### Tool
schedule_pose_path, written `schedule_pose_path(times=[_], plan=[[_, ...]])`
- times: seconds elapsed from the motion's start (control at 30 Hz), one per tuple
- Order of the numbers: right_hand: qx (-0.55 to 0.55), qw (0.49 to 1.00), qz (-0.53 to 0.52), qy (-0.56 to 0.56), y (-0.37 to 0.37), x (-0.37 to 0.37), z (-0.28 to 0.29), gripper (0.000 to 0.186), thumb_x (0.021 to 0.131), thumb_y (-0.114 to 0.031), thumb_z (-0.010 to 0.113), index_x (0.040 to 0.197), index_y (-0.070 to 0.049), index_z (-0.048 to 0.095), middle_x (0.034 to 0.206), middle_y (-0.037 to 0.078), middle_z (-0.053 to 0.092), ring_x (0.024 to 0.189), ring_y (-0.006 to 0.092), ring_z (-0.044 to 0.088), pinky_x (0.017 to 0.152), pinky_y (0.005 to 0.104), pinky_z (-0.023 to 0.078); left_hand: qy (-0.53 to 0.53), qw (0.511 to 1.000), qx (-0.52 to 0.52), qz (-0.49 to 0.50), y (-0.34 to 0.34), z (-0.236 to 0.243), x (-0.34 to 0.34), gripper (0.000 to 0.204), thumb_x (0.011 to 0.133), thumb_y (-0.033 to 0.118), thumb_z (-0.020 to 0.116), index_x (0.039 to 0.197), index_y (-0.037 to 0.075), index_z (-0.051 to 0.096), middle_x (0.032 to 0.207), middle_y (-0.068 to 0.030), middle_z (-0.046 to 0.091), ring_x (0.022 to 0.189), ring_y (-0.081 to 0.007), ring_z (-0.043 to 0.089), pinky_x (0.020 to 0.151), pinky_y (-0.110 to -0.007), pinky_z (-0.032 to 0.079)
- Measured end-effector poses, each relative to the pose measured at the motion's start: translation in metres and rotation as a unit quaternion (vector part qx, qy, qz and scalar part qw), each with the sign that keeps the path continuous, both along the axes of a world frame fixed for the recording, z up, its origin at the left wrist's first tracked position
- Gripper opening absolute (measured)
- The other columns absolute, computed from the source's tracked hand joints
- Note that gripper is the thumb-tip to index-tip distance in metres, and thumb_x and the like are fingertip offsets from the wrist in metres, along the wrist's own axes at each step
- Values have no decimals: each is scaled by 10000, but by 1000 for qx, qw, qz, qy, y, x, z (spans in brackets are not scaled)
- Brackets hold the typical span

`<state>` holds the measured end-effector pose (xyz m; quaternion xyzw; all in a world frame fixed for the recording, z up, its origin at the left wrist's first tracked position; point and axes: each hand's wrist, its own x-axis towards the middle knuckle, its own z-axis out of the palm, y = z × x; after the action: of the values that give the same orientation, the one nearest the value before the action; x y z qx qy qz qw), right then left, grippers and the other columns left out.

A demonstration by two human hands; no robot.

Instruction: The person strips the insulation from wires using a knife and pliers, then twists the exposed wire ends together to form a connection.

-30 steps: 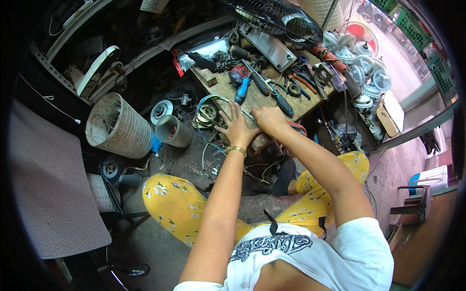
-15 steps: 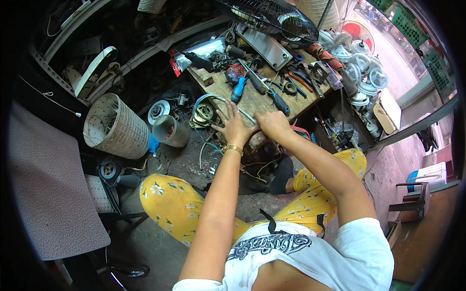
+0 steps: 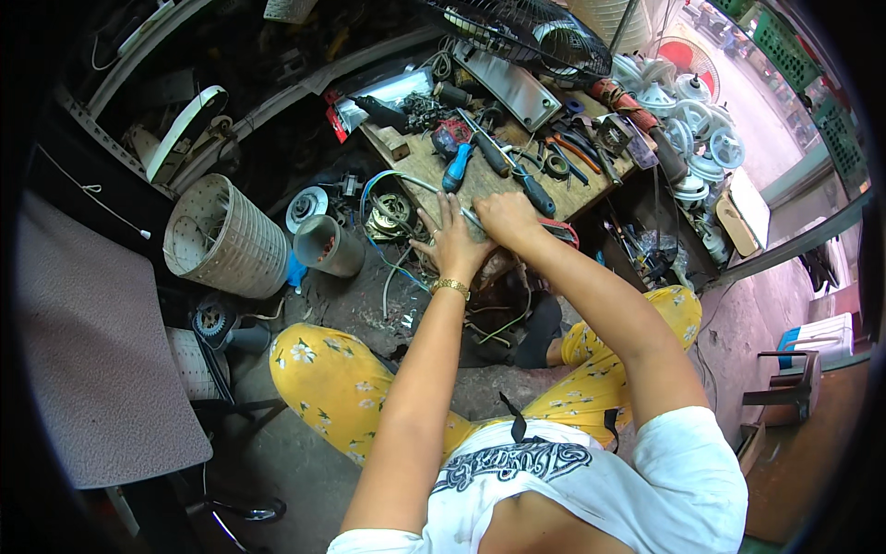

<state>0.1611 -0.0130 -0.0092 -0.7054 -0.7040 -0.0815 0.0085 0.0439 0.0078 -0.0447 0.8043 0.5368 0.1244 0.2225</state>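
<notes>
A grey cable with blue and green wires coming out of its left end lies across the near edge of the wooden worktable. My left hand, with a gold watch on its wrist, rests over the cable with fingers spread. Close on its right, my right hand is closed, knuckles up, at the table edge. A grey stretch of the cable shows between the hands and runs into the right fist; whether anything else is inside is hidden. Just beyond lie a blue-handled screwdriver and a dark-handled one.
Pliers, tape and metal parts crowd the table under a black fan cage. At left stand a white perforated basket and a grey cup. White plastic fan parts pile up at right. A copper coil lies beside the table.
The whole view has shifted slightly. My right fist has moved a little left relative to the table, and a grey piece of cable now shows more plainly between my hands.
</notes>
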Motion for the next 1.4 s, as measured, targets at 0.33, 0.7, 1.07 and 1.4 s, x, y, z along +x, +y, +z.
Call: schedule_pose_path(times=[0.33,0.7,1.07,1.4], plan=[[-64,997,-20,30,-8,3,6,190,833,-173,554,938,-77,679,848,141,707,786,286,705,648,391,561,29,1000,-1,-1,0,1,3,1200,610,550,789,1519,122,134,1602,-17,45,1443,-415,58,1014,-756,167],[-86,995,-21,47,-23,8,11,185,832,-169,573,957,-75,671,871,154,700,818,305,697,663,412,557,15,1000,-7,1,-1,2,0,1215,606,562,801,1519,125,129,1600,-14,70,1439,-412,96,1012,-750,178],[-71,996,5,47,-22,4,15,172,824,-168,571,919,-76,680,851,138,704,820,292,698,650,405,555,-9,999,41,-25,-12,-19,-4,1193,611,547,802,1510,101,156,1590,-44,124,1460,-307,91,1028,-727,161],[-92,994,4,65,-18,12,12,201,840,-192,536,914,-103,700,856,149,702,822,299,697,644,413,554,-22,999,-21,-17,-22,-3,-2,1273,582,562,812,1514,74,94,1599,-80,29,1443,-425,1,1032,-740,113]])
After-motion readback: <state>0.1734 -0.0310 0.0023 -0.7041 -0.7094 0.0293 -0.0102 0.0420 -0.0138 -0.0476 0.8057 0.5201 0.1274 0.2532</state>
